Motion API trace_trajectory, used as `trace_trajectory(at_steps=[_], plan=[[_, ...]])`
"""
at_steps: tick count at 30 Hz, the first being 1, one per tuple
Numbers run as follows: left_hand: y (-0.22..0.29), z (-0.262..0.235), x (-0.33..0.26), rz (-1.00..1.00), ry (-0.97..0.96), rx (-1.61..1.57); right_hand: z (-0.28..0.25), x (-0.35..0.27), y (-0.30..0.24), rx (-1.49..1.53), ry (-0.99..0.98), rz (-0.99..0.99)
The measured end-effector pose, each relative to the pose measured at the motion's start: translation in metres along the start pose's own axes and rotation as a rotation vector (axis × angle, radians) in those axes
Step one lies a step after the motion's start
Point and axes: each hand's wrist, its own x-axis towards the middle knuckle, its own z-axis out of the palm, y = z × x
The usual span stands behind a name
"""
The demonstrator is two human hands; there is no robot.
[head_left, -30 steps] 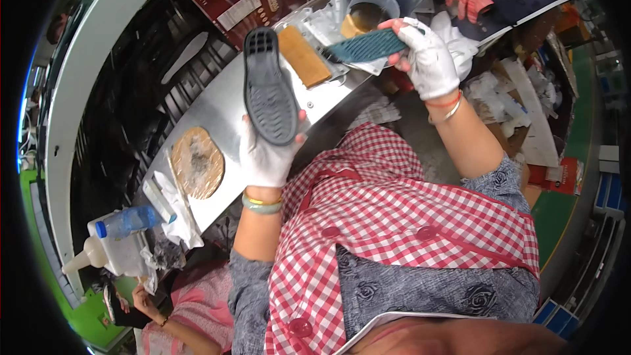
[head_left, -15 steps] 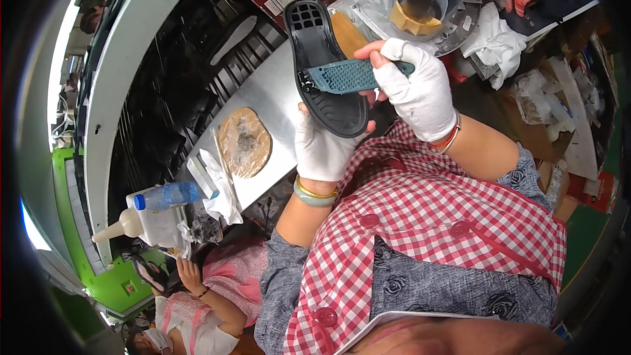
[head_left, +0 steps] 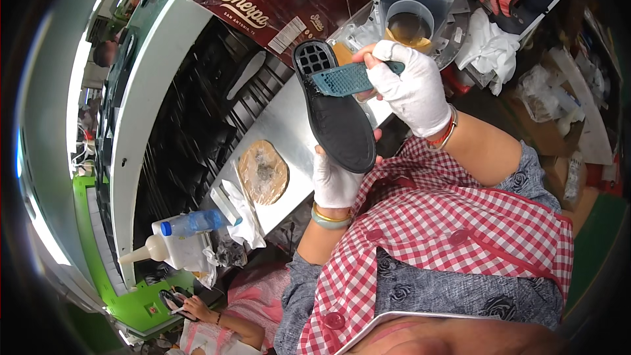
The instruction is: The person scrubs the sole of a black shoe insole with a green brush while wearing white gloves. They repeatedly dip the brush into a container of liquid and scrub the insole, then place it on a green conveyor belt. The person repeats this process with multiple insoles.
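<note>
Beyond both hands, a dark conveyor belt (head_left: pixel 197 118) runs past a metal work surface (head_left: pixel 289 125). To the left of the left hand, a round tan pad (head_left: pixel 263 172) lies on that surface, and farther left stand a white squeeze bottle (head_left: pixel 167 250) and a blue-capped bottle (head_left: pixel 190 222). Above the right hand sits a clear plastic cup (head_left: pixel 409 21) of amber liquid, with crumpled white cloth (head_left: pixel 490 46) to its right.

Black shoe sole (head_left: pixel 336 115): held upright between the hands, heel end at the top, its lower end resting in the left hand (head_left: pixel 335 181), which is gloved in white and grasps it from below.

Right hand (head_left: pixel 411 89): white-gloved, fingers closed around the handle of a teal brush (head_left: pixel 348 79), whose head lies against the upper part of the sole.
</note>
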Motion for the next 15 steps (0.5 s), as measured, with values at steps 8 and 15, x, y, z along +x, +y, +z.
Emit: trace_trajectory(at_steps=[8, 15], plan=[[-0.001, -0.007, -0.002, -0.02, -0.018, 0.024, -0.006, 0.005, -0.016, -0.082, -0.062, 0.144], [0.001, -0.015, 0.004, -0.051, -0.031, -0.06, -0.002, -0.025, -0.005, 0.044, -0.132, 0.367]])
